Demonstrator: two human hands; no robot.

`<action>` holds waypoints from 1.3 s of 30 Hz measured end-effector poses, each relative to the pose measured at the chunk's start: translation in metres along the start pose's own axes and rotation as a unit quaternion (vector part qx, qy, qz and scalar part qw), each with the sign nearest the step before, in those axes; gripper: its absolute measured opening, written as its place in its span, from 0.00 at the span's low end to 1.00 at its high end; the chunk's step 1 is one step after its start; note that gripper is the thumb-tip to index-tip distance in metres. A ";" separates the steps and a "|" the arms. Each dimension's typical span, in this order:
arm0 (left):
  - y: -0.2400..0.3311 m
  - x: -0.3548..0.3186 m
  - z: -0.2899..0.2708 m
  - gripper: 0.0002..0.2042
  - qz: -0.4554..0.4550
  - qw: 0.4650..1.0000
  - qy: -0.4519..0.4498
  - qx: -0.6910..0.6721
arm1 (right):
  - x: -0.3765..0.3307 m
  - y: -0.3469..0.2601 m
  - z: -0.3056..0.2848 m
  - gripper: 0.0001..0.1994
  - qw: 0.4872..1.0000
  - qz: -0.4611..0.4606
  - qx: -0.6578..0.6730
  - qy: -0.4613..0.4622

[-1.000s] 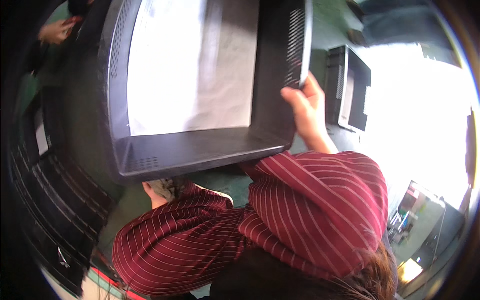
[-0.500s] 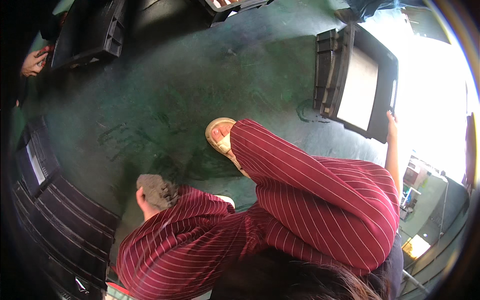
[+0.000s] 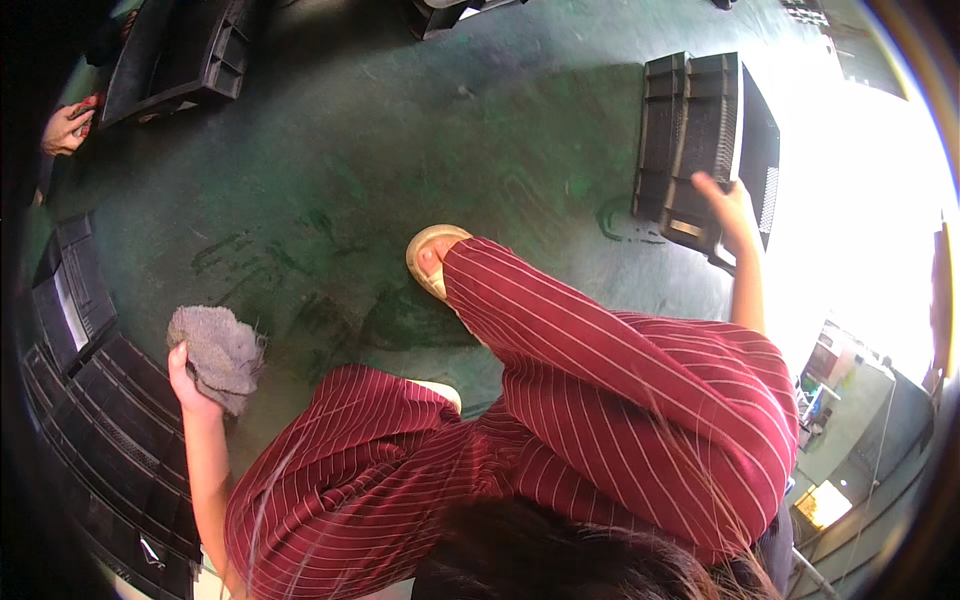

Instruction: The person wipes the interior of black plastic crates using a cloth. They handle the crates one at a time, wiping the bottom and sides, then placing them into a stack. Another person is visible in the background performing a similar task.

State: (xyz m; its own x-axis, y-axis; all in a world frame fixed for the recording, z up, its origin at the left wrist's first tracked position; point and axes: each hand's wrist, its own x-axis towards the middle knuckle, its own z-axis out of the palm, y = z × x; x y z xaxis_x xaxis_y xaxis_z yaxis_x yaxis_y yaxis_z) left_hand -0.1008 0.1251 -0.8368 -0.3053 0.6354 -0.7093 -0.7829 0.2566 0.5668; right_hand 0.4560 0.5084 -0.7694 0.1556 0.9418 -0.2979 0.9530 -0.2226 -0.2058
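My left hand [image 3: 190, 385] is closed on a grey, fluffy cloth [image 3: 218, 355], raised beside my left knee above the green floor. The fingers behind the cloth are hidden. On the right, my right hand [image 3: 732, 212] is at the near end of a black plastic crate [image 3: 712, 115]. Its thumb sticks out over the ribbed outer side, and its fingers lie along the edge. This crate is tipped so that its opening faces away to the right. Close against its left side is another black ribbed piece [image 3: 660, 130].
Stacked black crates [image 3: 130, 420] fill the left side. More black crates [image 3: 215, 75] are at the far left, where another person's hand [image 3: 68, 128] holds something red and black. My sandalled foot [image 3: 432, 260] rests on the green floor [image 3: 480, 140]. Bright glare washes out the right side.
My left hand has moved left with the cloth, away from my knee. The right-hand crate has turned, so its pale inside panel is nearly hidden. My right hand has shifted left and farther away.
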 end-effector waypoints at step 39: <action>0.019 -0.059 0.115 0.36 0.200 0.769 -0.444 0.413 | -0.171 -0.242 0.133 0.45 0.497 -0.100 0.551 -0.664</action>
State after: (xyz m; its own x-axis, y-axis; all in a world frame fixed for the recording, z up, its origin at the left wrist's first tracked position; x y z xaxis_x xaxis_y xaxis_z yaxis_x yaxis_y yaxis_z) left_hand -0.0350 0.1762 -0.7361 0.3463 0.9368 -0.0495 0.0007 0.0525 0.9986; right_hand 0.1642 0.3674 -0.7923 -0.9180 0.1399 -0.3710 0.0814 -0.8493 -0.5216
